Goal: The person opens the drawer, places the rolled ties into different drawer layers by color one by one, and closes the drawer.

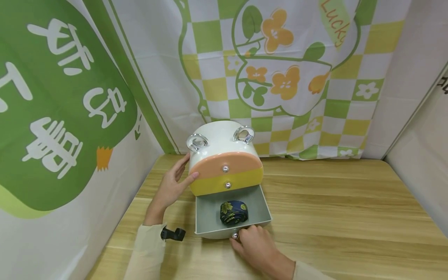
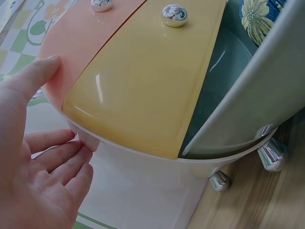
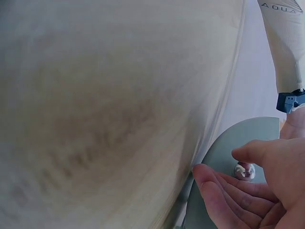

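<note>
A small frog-shaped drawer cabinet (image 1: 220,136) has a white body and silver ring handles on top. Its orange drawer (image 1: 210,166) and yellow drawer (image 1: 210,187) are closed; the grey-green bottom drawer (image 1: 206,223) is pulled out. Inside lies a rolled navy tie (image 1: 233,212) with yellow-green flowers. My left hand (image 1: 170,188) rests on the cabinet's left side, its thumb against the orange front and its fingers along the side wall. At the bottom drawer's front, my right hand (image 1: 257,247) is beside the silver knob (image 3: 244,171), which shows between thumb and fingers without a visible pinch.
The cabinet stands on a wood-grain table (image 1: 332,210) that extends to its right. Behind it hangs a checked, flower-printed cloth (image 1: 290,116), and a green-and-white printed cloth (image 1: 105,186) forms the left side. A black wrist mount (image 1: 173,234) sits at the left cuff.
</note>
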### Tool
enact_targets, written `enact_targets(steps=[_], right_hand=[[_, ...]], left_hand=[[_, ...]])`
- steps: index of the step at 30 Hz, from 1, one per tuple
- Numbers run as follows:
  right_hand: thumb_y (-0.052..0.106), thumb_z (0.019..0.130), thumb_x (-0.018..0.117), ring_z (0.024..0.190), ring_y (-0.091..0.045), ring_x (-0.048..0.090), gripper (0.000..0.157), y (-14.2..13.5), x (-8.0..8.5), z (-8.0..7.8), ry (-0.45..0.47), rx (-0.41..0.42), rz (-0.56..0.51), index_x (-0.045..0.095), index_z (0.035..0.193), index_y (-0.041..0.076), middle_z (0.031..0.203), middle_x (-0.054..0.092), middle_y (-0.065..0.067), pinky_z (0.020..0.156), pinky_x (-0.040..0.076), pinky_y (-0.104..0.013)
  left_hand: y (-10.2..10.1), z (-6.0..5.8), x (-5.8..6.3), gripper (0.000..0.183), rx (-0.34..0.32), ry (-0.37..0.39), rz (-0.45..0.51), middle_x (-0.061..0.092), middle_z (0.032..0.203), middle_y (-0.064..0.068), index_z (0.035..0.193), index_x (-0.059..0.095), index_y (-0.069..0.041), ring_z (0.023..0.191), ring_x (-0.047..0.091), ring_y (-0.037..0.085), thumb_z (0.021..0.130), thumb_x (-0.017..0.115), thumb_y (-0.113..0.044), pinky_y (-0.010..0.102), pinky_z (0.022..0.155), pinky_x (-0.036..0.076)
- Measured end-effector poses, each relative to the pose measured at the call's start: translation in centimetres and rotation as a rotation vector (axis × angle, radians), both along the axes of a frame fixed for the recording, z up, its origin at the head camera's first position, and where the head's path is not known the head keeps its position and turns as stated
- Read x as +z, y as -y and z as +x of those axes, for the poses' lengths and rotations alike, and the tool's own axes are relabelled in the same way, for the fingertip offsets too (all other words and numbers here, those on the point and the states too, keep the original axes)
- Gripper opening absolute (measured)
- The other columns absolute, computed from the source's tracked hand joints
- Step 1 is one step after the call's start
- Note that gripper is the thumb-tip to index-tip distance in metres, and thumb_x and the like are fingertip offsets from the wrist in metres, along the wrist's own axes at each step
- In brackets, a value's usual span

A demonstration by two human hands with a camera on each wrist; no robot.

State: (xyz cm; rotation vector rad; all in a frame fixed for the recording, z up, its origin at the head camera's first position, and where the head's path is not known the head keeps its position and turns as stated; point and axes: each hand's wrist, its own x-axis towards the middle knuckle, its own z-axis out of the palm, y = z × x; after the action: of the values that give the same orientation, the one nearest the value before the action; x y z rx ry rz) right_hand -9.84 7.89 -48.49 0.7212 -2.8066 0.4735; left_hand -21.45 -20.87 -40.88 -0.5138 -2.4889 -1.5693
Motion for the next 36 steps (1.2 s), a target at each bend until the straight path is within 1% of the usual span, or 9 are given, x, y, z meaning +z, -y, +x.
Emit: enact_targets(steps=[4, 8, 13, 18, 22, 27, 31, 36], right_hand=[[0.034, 0.095, 0.073, 0.048, -0.014, 0.055, 0.052, 0.1, 0.1, -0.1, -0.006, 0.010, 0.001, 0.046, 0.052, 0.024, 0.053, 0.053, 0.008, 0.041, 0.041, -0.030], [0.032, 0.094, 0.073, 0.047, -0.014, 0.055, 0.052, 0.2, 0.1, -0.2, -0.032, 0.013, 0.012, 0.045, 0.052, 0.024, 0.052, 0.052, 0.008, 0.040, 0.041, -0.030], [0.031, 0.094, 0.074, 0.046, -0.011, 0.051, 0.051, 0.2, 0.2, -0.3, -0.052, 0.019, 0.023, 0.046, 0.053, 0.023, 0.052, 0.052, 0.006, 0.039, 0.043, -0.028], [0.030, 0.095, 0.074, 0.046, -0.010, 0.050, 0.047, 0.2, 0.8, -0.4, -0.015, 0.024, 0.017, 0.051, 0.055, 0.022, 0.053, 0.054, 0.007, 0.040, 0.044, -0.026], [0.028, 0.095, 0.074, 0.046, -0.008, 0.050, 0.046, 0.1, 1.3, -0.7, 0.009, 0.030, 0.004, 0.052, 0.055, 0.023, 0.052, 0.053, 0.010, 0.041, 0.045, -0.024], [0.026, 0.095, 0.074, 0.045, -0.009, 0.052, 0.048, 0.2, 1.2, -1.1, -0.025, 0.041, 0.014, 0.049, 0.054, 0.023, 0.051, 0.053, 0.010, 0.039, 0.045, -0.024], [0.026, 0.094, 0.074, 0.046, -0.012, 0.055, 0.048, 0.4, 1.1, -1.3, -0.065, 0.044, 0.026, 0.049, 0.054, 0.023, 0.054, 0.057, 0.006, 0.038, 0.044, -0.026], [0.025, 0.094, 0.074, 0.046, -0.011, 0.054, 0.046, 0.7, 1.2, -1.8, -0.070, 0.049, 0.030, 0.051, 0.054, 0.022, 0.054, 0.058, 0.005, 0.037, 0.044, -0.024]], left_hand=[[0.0, 0.0, 0.0, 0.077, 0.001, 0.001, 0.000, 0.031, 0.174, 0.011, 0.167, 0.033, -0.012, 0.163, 0.028, 0.029, 0.102, 0.072, -0.029, 0.050, 0.134, 0.025], [0.0, 0.1, 0.0, 0.077, 0.004, 0.007, -0.002, 0.032, 0.174, 0.007, 0.167, 0.032, -0.012, 0.163, 0.028, 0.027, 0.103, 0.072, -0.030, 0.049, 0.134, 0.025], [0.0, 0.1, 0.1, 0.077, 0.003, 0.007, -0.001, 0.032, 0.174, 0.006, 0.167, 0.032, -0.013, 0.163, 0.028, 0.027, 0.103, 0.072, -0.030, 0.049, 0.134, 0.025], [-0.1, 0.2, 0.2, 0.077, -0.001, 0.002, 0.002, 0.031, 0.174, 0.010, 0.167, 0.032, -0.011, 0.163, 0.028, 0.028, 0.103, 0.072, -0.029, 0.049, 0.134, 0.025], [-0.1, 0.2, 0.2, 0.078, 0.003, 0.007, -0.003, 0.031, 0.174, 0.009, 0.167, 0.032, -0.012, 0.163, 0.028, 0.029, 0.103, 0.072, -0.031, 0.050, 0.134, 0.025], [-0.1, 0.3, 0.3, 0.078, 0.005, 0.011, -0.004, 0.031, 0.174, 0.009, 0.167, 0.032, -0.013, 0.163, 0.027, 0.030, 0.103, 0.071, -0.031, 0.051, 0.134, 0.024], [-0.1, 0.3, 0.3, 0.078, 0.005, 0.013, -0.006, 0.031, 0.174, 0.009, 0.167, 0.032, -0.014, 0.163, 0.027, 0.029, 0.103, 0.071, -0.032, 0.051, 0.134, 0.024], [-0.1, 0.3, 0.3, 0.078, 0.008, 0.016, -0.007, 0.031, 0.174, 0.009, 0.167, 0.032, -0.012, 0.163, 0.027, 0.029, 0.103, 0.072, -0.032, 0.050, 0.134, 0.025]])
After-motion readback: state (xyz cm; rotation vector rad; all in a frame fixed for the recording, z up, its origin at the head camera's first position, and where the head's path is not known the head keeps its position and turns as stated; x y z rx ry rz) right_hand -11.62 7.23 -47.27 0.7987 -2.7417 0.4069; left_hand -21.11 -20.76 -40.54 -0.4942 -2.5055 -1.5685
